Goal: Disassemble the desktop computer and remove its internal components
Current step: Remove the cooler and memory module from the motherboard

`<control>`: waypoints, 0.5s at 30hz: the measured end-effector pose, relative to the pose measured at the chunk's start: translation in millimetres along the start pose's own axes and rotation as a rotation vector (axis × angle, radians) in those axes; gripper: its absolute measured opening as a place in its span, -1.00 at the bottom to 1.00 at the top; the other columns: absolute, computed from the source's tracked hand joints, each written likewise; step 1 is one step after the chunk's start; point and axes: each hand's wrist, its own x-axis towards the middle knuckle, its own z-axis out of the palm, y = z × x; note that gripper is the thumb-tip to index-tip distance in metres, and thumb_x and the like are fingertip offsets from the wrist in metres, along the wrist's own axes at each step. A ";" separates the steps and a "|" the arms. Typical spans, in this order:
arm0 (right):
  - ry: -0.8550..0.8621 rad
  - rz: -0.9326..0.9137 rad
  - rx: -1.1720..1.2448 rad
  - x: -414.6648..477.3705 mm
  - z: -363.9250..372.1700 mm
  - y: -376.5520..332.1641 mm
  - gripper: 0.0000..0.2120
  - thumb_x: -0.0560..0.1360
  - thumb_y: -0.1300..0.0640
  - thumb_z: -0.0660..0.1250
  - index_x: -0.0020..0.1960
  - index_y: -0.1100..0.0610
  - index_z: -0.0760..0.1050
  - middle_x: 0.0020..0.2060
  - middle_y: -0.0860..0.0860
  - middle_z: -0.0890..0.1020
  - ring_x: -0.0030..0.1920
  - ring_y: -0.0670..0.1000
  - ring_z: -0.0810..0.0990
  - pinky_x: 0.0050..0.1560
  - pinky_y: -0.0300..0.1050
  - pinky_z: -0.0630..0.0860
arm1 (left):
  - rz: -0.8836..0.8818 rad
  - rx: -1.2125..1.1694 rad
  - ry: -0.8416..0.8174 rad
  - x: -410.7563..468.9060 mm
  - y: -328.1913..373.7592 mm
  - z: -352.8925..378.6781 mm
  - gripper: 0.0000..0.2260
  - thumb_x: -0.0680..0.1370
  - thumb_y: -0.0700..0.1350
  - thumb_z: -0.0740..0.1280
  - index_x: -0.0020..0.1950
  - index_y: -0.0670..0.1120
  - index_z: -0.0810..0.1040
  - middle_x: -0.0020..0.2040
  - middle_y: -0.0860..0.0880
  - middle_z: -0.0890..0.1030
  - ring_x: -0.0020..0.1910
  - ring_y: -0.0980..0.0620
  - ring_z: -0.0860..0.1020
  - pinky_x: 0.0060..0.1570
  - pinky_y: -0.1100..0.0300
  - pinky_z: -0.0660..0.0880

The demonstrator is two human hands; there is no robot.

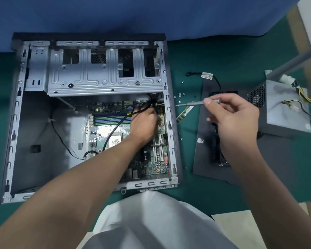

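An open grey desktop case (16,123) lies flat on the green mat. Its green motherboard (156,159) sits in the right half, under the metal drive cage (104,72). My left hand (144,123) reaches into the case's upper right corner, fingers curled among black cables (115,130) near the board's edge; what they hold is hidden. My right hand (232,114) hovers right of the case and grips a slim grey screwdriver (192,104), tip pointing left toward the case wall.
A dark side panel (205,155) lies right of the case with a black cable (215,81) on it. A grey power supply (284,112) with coloured wires stands far right. Several loose screws (180,95) and a memory stick (184,114) lie between case and panel.
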 end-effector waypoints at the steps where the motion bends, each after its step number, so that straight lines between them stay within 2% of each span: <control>1: 0.000 0.006 0.003 -0.1 -0.2 2.4 -0.96 0.44 0.27 0.43 -0.17 0.18 0.59 -0.34 0.00 0.57 -0.34 -0.13 0.51 -0.32 -0.28 0.50 | 0.006 -0.004 0.021 -0.8 -0.2 0.9 -0.87 0.56 -0.18 0.26 -0.09 0.05 0.40 -0.01 0.04 0.59 -0.20 0.04 0.41 -0.13 0.20 0.25; 3: -0.004 0.006 0.001 -0.6 0.2 6.1 -0.95 0.44 0.28 0.43 -0.18 0.17 0.60 -0.34 0.01 0.58 -0.33 -0.13 0.53 -0.31 -0.27 0.51 | 0.016 -0.002 0.050 -2.3 -0.1 0.8 -0.93 0.56 -0.16 0.25 -0.06 0.01 0.47 -0.03 0.03 0.60 -0.23 0.02 0.41 -0.16 0.19 0.26; 5: -0.005 0.000 0.003 -0.9 1.6 8.2 -0.92 0.44 0.28 0.44 -0.19 0.14 0.59 -0.35 0.00 0.58 -0.32 -0.13 0.53 -0.31 -0.28 0.51 | 0.080 0.077 0.068 -3.7 1.6 1.5 -0.90 0.57 -0.15 0.25 -0.03 -0.08 0.56 -0.02 -0.01 0.58 -0.25 0.02 0.38 -0.19 0.18 0.28; 9: 0.009 -0.005 0.031 0.6 4.4 9.5 -0.92 0.44 0.28 0.44 -0.19 0.15 0.59 -0.35 -0.02 0.58 -0.34 -0.14 0.54 -0.33 -0.28 0.51 | 0.181 0.135 0.092 -8.0 2.4 2.1 -0.91 0.53 -0.20 0.31 -0.05 -0.17 0.60 -0.03 -0.05 0.55 -0.25 0.03 0.34 -0.20 0.16 0.29; 11: 0.031 -0.007 0.050 2.0 5.2 10.0 -0.92 0.44 0.27 0.44 -0.20 0.15 0.59 -0.36 -0.04 0.58 -0.35 -0.14 0.53 -0.34 -0.29 0.51 | 0.130 0.037 0.023 -8.6 1.3 1.7 -0.95 0.56 -0.18 0.27 -0.05 -0.09 0.53 -0.04 0.00 0.54 -0.32 0.11 0.35 -0.16 0.19 0.26; 13: 0.049 -0.011 0.064 3.4 5.6 11.0 -0.92 0.45 0.27 0.44 -0.20 0.15 0.58 -0.36 -0.04 0.58 -0.35 -0.14 0.53 -0.36 -0.29 0.49 | 0.033 -0.064 -0.001 -7.0 3.9 -0.3 -0.91 0.56 -0.19 0.22 -0.08 0.00 0.38 -0.17 0.07 0.48 -0.36 0.27 0.32 -0.16 0.21 0.23; 14: 0.057 -0.018 0.064 3.8 5.3 12.0 -0.92 0.45 0.26 0.43 -0.20 0.14 0.57 -0.37 -0.05 0.57 -0.36 -0.14 0.52 -0.36 -0.29 0.49 | -0.006 -0.087 0.011 -6.2 6.7 -1.0 -0.89 0.54 -0.21 0.20 -0.09 0.01 0.35 -0.22 0.09 0.44 -0.37 0.26 0.32 -0.17 0.19 0.22; 15: 0.066 -0.029 0.058 4.3 5.0 13.4 -0.92 0.46 0.25 0.43 -0.19 0.14 0.57 -0.37 -0.06 0.56 -0.37 -0.14 0.50 -0.36 -0.29 0.49 | -0.025 -0.080 0.020 -6.2 9.4 -1.5 -0.87 0.52 -0.23 0.18 -0.09 0.01 0.35 -0.24 0.08 0.42 -0.37 0.16 0.35 -0.17 0.17 0.21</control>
